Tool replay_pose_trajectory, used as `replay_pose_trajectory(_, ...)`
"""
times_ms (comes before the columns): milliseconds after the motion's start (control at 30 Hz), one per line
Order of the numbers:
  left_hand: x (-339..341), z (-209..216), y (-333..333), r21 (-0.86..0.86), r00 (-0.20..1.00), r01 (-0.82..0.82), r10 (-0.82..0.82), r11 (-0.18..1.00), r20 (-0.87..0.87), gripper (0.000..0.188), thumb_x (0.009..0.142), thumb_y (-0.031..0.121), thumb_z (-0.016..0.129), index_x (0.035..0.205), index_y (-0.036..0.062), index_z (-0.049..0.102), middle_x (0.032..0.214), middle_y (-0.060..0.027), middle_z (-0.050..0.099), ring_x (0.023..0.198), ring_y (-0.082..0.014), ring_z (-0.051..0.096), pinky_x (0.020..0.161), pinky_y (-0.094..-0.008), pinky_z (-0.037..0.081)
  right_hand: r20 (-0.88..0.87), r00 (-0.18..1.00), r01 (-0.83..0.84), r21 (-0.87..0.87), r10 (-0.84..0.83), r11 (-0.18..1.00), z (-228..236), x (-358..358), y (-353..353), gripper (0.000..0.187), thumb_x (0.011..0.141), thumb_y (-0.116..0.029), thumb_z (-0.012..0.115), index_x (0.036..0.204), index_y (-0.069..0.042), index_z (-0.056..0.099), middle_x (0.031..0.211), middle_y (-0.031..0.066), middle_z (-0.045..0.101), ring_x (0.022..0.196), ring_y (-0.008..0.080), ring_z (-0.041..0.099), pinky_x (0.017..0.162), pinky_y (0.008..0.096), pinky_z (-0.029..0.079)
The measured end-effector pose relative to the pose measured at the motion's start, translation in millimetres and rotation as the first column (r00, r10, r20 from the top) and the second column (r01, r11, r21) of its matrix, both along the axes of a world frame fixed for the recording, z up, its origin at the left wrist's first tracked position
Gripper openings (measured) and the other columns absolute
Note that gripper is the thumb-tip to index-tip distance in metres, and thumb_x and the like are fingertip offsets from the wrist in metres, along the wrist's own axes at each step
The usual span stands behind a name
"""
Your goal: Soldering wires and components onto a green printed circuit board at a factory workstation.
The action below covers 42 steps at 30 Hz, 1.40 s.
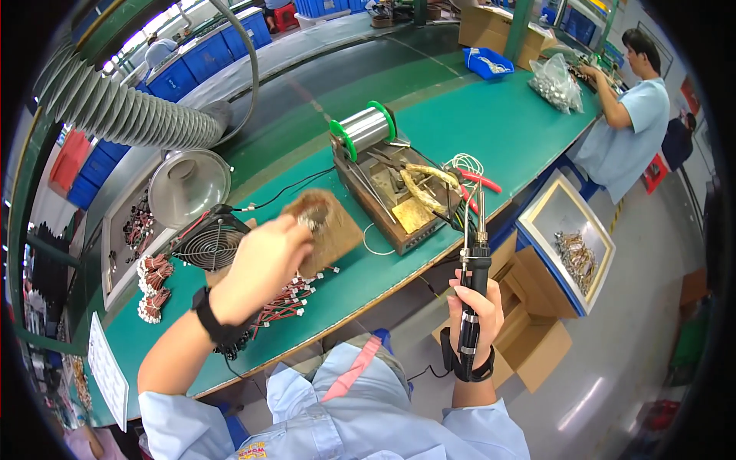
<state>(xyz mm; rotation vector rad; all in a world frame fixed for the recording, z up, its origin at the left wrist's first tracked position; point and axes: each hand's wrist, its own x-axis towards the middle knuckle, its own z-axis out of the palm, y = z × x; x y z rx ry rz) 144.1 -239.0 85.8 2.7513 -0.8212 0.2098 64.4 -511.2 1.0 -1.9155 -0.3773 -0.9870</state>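
Note:
My right hand (479, 310) is wrapped around the dark handle of a soldering iron (476, 268). Its metal tip points up and a thin feed tube runs beside it. My left hand (272, 249) is closed, with fingers curled over the near side of a tan board (341, 234). Right by those fingertips is a blurred, round brown thing (313, 208) with a greyish middle; what the fingers pinch is hidden. Red and black wire leads (287, 299) with white connectors lie on the bench below that hand.
A tool box (383, 203) carries a solder wire spool (365, 130), pliers and a yellow sponge (414, 215). To the left are a small fan (211, 247), wire bundles (153, 276) and a fume hood (189, 188). Open cardboard boxes (529, 337) stand at right; a co-worker (632, 107) sits beyond.

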Motion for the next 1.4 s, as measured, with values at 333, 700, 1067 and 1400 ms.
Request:
replay_pose_trajectory(333,-5.4,-20.1,-26.1,0.003,0.981,0.136,-0.134,0.991,-0.142,0.013,0.076,0.012,0.064,0.083,0.0025,0.059,0.081,-0.0137,0.057,0.077,-0.0332,0.059,0.067,-0.0405,0.050,0.002,0.999,-0.037,-0.020,0.037,0.999,-9.0,-4.6,-6.3,0.030,0.079,0.003,0.065,0.104,-0.008,0.054,0.095,0.0182,0.059,0.081,0.0251,0.064,0.070,0.0332,0.052)
replay_pose_trajectory(700,107.4,-77.8,11.3,-0.144,0.886,-0.286,0.204,0.947,-0.417,0.024,0.075,0.018,0.069,0.089,-0.0002,0.062,0.078,-0.0123,0.065,0.073,-0.0265,0.063,0.068,-0.0358,0.050,-0.035,0.999,-0.042,-0.010,0.042,0.999,-7.5,-14.3,0.3,0.028,0.081,0.002,0.064,0.104,-0.008,0.053,0.095,0.0182,0.059,0.081,0.0241,0.063,0.072,0.0334,0.052)
replay_pose_trajectory(1067,86.6,1.2,16.0,-0.467,0.905,-0.289,0.079,0.836,-0.418,0.019,0.076,0.012,0.068,0.087,-0.0015,0.061,0.076,-0.0115,0.064,0.070,-0.0196,0.062,0.065,-0.0314,0.049,-0.062,0.997,-0.048,-0.009,0.047,0.999,-12.6,-9.9,5.9,0.027,0.081,0.003,0.062,0.104,-0.008,0.053,0.097,0.0189,0.060,0.080,0.0237,0.063,0.071,0.0330,0.051)
replay_pose_trajectory(1400,30.7,-24.0,-24.4,-0.046,0.993,0.103,-0.100,0.994,0.054,0.010,0.073,0.006,0.062,0.079,0.0015,0.056,0.076,-0.0129,0.055,0.070,-0.0294,0.060,0.062,-0.0391,0.048,-0.059,0.996,-0.062,-0.016,0.061,0.998,-9.7,-12.7,9.4,0.027,0.082,0.002,0.063,0.104,-0.009,0.053,0.096,0.0191,0.060,0.080,0.0236,0.063,0.068,0.0310,0.052)
